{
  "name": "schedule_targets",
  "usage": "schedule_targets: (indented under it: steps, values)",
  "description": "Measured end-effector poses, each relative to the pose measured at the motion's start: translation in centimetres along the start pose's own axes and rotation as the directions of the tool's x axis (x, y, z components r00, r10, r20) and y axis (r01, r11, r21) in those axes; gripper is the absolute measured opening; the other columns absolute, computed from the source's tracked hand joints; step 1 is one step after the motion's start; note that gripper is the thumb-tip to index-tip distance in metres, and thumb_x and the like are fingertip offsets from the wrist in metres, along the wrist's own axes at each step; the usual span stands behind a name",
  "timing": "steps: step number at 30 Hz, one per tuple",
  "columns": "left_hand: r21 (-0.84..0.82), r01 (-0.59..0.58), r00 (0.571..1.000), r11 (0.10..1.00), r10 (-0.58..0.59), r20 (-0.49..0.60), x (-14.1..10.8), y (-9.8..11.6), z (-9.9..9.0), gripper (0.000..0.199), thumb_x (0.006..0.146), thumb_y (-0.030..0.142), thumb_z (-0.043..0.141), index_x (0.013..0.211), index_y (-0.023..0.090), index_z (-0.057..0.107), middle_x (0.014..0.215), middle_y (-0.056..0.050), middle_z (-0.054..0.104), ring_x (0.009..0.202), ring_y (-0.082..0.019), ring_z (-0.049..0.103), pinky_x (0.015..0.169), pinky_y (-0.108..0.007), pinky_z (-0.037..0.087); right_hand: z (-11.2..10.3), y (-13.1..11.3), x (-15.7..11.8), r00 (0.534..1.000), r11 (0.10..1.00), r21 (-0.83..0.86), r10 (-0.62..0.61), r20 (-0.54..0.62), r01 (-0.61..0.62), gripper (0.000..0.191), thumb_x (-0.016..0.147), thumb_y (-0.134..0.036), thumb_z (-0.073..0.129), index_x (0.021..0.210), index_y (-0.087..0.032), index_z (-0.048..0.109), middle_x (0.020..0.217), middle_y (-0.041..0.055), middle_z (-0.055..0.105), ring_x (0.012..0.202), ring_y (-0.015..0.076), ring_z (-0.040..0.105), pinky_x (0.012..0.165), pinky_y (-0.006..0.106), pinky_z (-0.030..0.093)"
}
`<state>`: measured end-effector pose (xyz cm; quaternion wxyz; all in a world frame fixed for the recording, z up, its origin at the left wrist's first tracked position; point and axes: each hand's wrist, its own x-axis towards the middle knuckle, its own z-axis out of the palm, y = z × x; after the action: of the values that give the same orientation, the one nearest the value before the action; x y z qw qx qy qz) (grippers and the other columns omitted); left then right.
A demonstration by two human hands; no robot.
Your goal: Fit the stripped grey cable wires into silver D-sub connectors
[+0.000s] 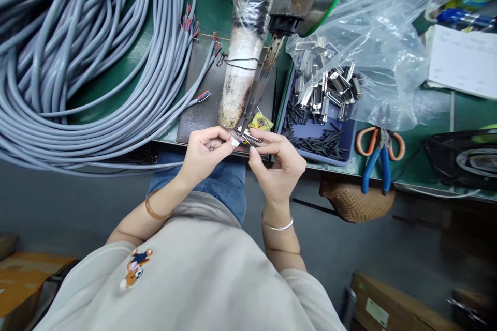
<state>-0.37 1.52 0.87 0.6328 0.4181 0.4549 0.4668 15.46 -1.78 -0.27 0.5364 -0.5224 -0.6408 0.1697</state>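
Grey cable coils [77, 62] left; blue tray [349, 152] of black sleeves; pliers [378, 158] beside; plastic bag [373, 41] of connectors.

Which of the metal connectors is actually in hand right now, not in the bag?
The connector pinched between the left hand and right hand at the bench edge. The others lie heaped in the clear plastic bag over the blue tray.

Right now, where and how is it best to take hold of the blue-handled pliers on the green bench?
Probably by the two blue handles, coming from the bench's near edge. The pliers lie flat with handles pointing toward the person and slightly spread, overhanging the edge, so fingers can close around them. The jaws point away, near the plastic bag, so that end is more crowded.
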Motion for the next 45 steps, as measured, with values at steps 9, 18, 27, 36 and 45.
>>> schedule_targets:
  steps: [9, 18, 27, 36, 45]
  values:
    - [0.017, -0.014, 1.0, 1.0, 0.014, 0.0, -0.03, 0.41, -0.1, 0.029, 0.072, 0.036, 0.083, 0.063, 0.016, 0.064, 0.049, 0.006, 0.044, 0.041, -0.003, 0.03, 0.041, -0.021, 0.017, -0.07, -0.27, 0.42, 0.997, 0.997, -0.021, -0.075, 0.0, 0.075, 0.015, 0.087, -0.013, 0.073, 0.083, -0.027, 0.068, 0.109, 0.0017, 0.081, 0.095, 0.0208, 0.079, 0.082, 0.038, 0.066]
    - [-0.074, -0.014, 0.999, 0.997, 0.017, 0.047, -0.05, 0.11, -0.19, 0.022, 0.07, 0.024, 0.083, 0.061, 0.014, 0.065, 0.063, 0.002, 0.064, 0.042, -0.001, 0.035, 0.042, -0.019, 0.027, -0.42, -0.04, -0.39, 0.996, 0.993, -0.077, -0.09, 0.025, 0.091, 0.016, 0.089, -0.014, 0.07, 0.082, -0.026, 0.063, 0.108, 0.0031, 0.082, 0.091, 0.0201, 0.079, 0.077, 0.036, 0.066]
    - [-0.008, -0.002, 1.0, 1.0, 0.002, -0.006, -0.42, 0.1, -0.11, 0.027, 0.071, 0.034, 0.084, 0.065, 0.015, 0.066, 0.059, 0.003, 0.057, 0.045, -0.003, 0.032, 0.043, -0.021, 0.022, -0.26, -0.56, 0.02, 1.0, 0.999, -0.048, -0.013, 0.027, 0.014, 0.016, 0.09, -0.016, 0.07, 0.079, -0.025, 0.064, 0.103, 0.0028, 0.082, 0.095, 0.0213, 0.079, 0.085, 0.039, 0.065]
    - [0.11, -0.086, 0.995, 0.99, 0.09, -0.033, -0.45, 0.23, 0.26, 0.022, 0.077, 0.027, 0.075, 0.064, 0.015, 0.062, 0.055, 0.005, 0.046, 0.047, -0.004, 0.029, 0.046, -0.022, 0.019, 0.17, -0.45, 0.4, 0.996, 0.99, -0.105, -0.087, 0.019, 0.089, 0.015, 0.089, -0.014, 0.072, 0.083, -0.027, 0.068, 0.106, 0.0015, 0.082, 0.095, 0.0205, 0.079, 0.086, 0.039, 0.066]
    - [0.143, -0.104, 0.993, 0.984, 0.111, -0.039, -0.63, 0.37, 0.25, 0.02, 0.078, 0.025, 0.074, 0.066, 0.015, 0.063, 0.058, 0.004, 0.048, 0.047, -0.004, 0.029, 0.046, -0.022, 0.021, 0.2, -0.46, 0.27, 0.986, 0.978, -0.125, -0.166, 0.026, 0.168, 0.017, 0.087, -0.01, 0.073, 0.087, -0.026, 0.066, 0.113, 0.0045, 0.081, 0.095, 0.0191, 0.079, 0.081, 0.033, 0.066]
